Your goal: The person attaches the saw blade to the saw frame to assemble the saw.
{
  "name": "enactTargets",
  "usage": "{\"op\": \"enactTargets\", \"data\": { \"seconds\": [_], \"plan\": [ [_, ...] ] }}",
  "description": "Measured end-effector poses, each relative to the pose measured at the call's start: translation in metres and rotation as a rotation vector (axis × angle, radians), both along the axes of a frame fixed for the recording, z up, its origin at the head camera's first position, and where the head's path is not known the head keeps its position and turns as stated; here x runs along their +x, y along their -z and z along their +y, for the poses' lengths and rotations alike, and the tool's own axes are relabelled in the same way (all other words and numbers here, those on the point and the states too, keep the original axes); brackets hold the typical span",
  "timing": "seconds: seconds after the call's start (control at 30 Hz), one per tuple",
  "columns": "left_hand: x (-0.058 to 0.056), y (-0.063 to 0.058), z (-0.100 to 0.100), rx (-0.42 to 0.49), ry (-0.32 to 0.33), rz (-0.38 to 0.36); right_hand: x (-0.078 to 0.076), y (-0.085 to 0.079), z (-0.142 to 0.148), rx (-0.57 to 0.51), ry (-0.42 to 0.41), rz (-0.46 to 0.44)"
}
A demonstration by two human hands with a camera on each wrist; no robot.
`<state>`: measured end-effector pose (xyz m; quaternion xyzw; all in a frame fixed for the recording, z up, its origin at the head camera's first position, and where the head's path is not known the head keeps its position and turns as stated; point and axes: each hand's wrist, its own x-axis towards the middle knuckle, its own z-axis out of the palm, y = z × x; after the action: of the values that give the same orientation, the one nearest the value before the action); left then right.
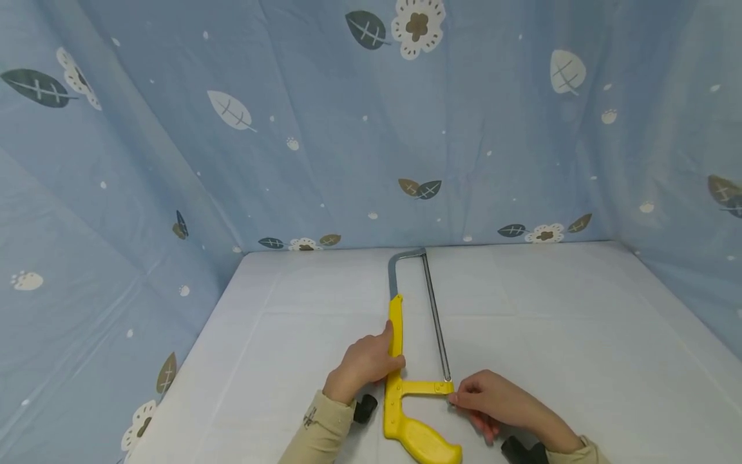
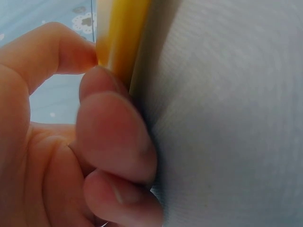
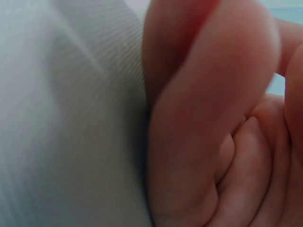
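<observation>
A hacksaw (image 1: 426, 438) lies flat on the white-covered table in the head view, its yellow handle toward me and its grey front bow pointing away. Along its right side runs a thin metal blade (image 1: 436, 316), ending at a yellow cross arm (image 1: 426, 388). My left hand (image 1: 366, 361) grips the yellow back of the frame; the left wrist view shows thumb and fingertips on the yellow tube (image 2: 124, 42). At the right end of the cross arm, my right hand (image 1: 493, 403) pinches the hacksaw's small end fitting, mostly hidden by the fingers. In the right wrist view, curled fingers (image 3: 208, 94) rest against the cloth.
White cloth (image 1: 278, 361) covers the table on both sides of the saw. Blue patterned curtains (image 1: 324, 129) hang behind and at the sides. A black wrist camera (image 1: 365, 408) sits by the left wrist and another (image 1: 522, 451) by the right.
</observation>
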<state>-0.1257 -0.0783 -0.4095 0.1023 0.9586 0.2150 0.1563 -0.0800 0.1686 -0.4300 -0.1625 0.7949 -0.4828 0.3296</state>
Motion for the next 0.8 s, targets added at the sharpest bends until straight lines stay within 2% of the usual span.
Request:
{"op": "enactTargets", "data": {
  "seconds": [0.4, 0.8],
  "plan": [
    [-0.0017, 0.0, -0.0004, 0.001, 0.0, 0.012, 0.0011, -0.0036, -0.0036, 0.048, 0.028, 0.007],
    [0.0035, 0.0011, 0.0017, -0.006, -0.009, -0.002, 0.0046, 0.0003, -0.0005, -0.002, -0.032, 0.01]
  ]
}}
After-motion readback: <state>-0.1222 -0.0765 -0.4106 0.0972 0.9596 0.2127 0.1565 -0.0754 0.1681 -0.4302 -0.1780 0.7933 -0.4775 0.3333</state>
